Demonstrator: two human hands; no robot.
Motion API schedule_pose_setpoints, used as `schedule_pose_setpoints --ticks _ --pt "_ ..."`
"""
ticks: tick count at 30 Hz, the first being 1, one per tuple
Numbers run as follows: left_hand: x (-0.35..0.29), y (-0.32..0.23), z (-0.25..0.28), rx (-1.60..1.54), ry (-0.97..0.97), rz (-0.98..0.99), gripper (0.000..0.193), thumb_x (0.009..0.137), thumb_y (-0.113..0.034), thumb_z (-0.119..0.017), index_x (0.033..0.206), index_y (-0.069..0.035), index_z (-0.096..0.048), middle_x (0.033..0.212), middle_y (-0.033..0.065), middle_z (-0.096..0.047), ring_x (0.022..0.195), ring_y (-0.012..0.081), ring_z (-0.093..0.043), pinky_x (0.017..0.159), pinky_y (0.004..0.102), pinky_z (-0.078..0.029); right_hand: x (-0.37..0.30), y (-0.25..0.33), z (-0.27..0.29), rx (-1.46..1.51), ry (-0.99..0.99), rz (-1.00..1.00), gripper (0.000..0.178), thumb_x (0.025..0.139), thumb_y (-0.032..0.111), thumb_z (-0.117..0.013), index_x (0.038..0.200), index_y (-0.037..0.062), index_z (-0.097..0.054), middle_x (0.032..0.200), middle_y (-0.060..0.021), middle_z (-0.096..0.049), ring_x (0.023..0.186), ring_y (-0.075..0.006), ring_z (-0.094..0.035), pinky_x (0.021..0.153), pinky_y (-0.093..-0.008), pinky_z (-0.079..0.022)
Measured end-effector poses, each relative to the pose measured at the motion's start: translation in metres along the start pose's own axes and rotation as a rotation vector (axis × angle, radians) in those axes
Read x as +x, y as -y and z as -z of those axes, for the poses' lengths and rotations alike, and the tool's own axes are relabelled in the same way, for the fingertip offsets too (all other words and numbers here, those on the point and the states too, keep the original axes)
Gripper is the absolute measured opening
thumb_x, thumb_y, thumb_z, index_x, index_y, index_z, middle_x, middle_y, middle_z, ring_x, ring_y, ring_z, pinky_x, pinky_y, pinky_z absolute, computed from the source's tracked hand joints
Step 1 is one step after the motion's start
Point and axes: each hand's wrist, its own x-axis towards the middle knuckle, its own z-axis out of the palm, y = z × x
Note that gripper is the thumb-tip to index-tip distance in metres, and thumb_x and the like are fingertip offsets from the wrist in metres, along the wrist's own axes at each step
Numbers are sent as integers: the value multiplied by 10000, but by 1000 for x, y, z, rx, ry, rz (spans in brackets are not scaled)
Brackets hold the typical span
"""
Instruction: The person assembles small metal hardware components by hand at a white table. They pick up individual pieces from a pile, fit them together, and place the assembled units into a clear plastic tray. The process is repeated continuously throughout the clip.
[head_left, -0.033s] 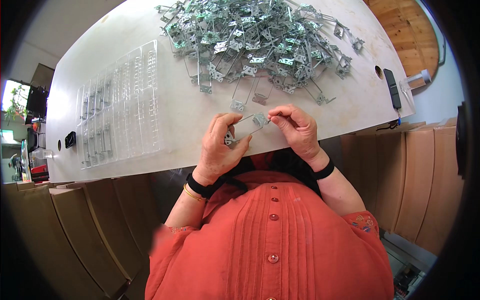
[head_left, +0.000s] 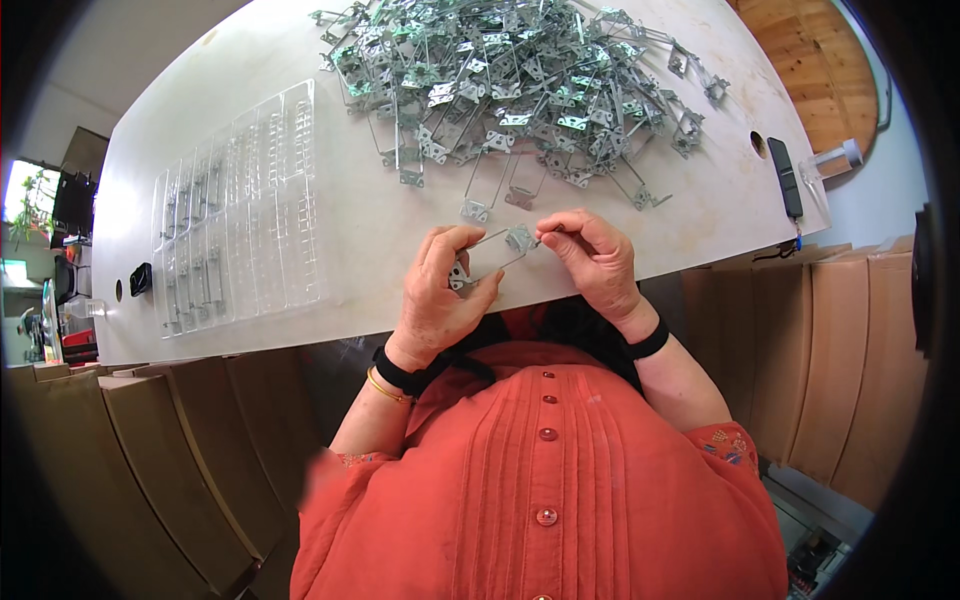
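My left hand [head_left: 442,290] is closed around one end of a metal wire bracket [head_left: 519,239], a thin wire frame with a small punched plate at each end. One plate is partly covered by the left fingers; the other points to the right. At that far plate, the thumb and forefinger of my right hand [head_left: 592,258] are pinched together. Whether they grip the plate or some tiny piece beside it, I cannot make out. Just beyond my hands lies a large tangled pile of similar brackets [head_left: 515,85], a few of them loose at its near edge.
To the left, a clear plastic tray [head_left: 262,190] with narrow slots holds several brackets in its left part. A black flat device [head_left: 785,178] and a clear cup [head_left: 835,160] are at the right edge of the white table [head_left: 370,240]. Cardboard boxes [head_left: 835,350] stand below on both sides.
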Motion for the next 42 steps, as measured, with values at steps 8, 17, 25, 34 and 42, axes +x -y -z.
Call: schedule_pose_setpoints --ticks 8,17,25,34,42 --pt "1 -2 0 7 4 -1 500 768 15 -851 1229 18 -657 1119 110 -645 810 167 -588 742 303 -527 1 2 1 -37 32 19 139 969 7 -781 1103 39 -764 991 -33 -737 895 -115 -685 790 -255 -538" --pt "2 -2 1 1 3 -10 495 771 23 -845 1228 26 -655 1120 116 -646 804 172 -592 743 302 -529 3 4 0 -69 44 65 142 964 -20 -766 1097 30 -768 997 -64 -750 906 -143 -710 803 -270 -556" --pt "1 -1 1 -11 9 2 498 772 21 -852 1229 22 -656 1120 113 -645 811 164 -592 738 297 -531 2 4 2 -101 62 39 143 966 -24 -761 1098 30 -768 1007 -67 -755 901 -154 -717 798 -277 -561" --pt "1 -2 1 -10 12 14 501 770 15 -860 1228 16 -656 1117 108 -648 809 165 -593 738 298 -532 2 0 3 -88 54 52 135 964 -11 -771 1092 32 -767 1019 -63 -758 906 -147 -710 800 -275 -557" --pt "1 0 1 -1 10 3 501 771 8 -863 1227 14 -656 1114 108 -650 801 163 -599 733 300 -532 1 1 3 -61 67 28 131 967 -10 -770 1092 31 -766 1018 -58 -757 913 -141 -705 810 -269 -553"
